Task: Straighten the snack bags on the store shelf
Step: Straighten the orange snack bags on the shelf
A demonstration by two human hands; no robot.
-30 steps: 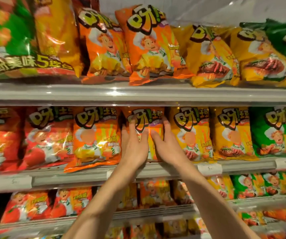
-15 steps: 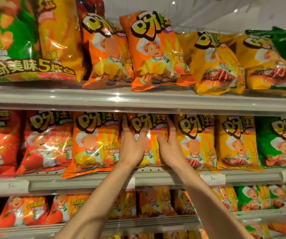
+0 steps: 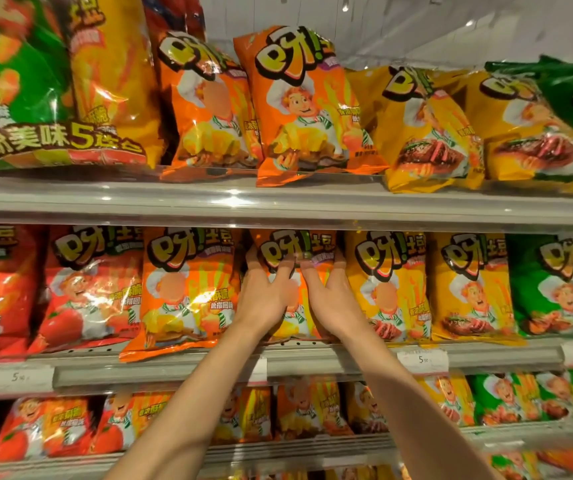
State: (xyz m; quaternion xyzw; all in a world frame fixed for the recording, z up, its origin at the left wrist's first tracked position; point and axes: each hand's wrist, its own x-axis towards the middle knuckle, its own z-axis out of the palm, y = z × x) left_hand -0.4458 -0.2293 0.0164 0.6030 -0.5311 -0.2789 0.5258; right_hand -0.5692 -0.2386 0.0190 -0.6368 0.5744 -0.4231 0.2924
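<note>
An orange snack bag stands upright in the middle shelf's row, between another orange bag on its left and a yellow bag on its right. My left hand grips its left edge, fingers spread over the front. My right hand grips its right edge the same way. Both hands cover most of the bag's lower front. The orange bag to the left leans, with its bottom corner hanging over the shelf lip.
The middle shelf rail carries price tags. Red bags fill the left, green bags the right. The upper shelf holds larger orange and yellow bags; an orange one overhangs its edge. A lower shelf holds smaller bags.
Both hands have slid up and apart to the bag's side edges, and the bag now stands straighter. The view has moved closer and tilted upward.
</note>
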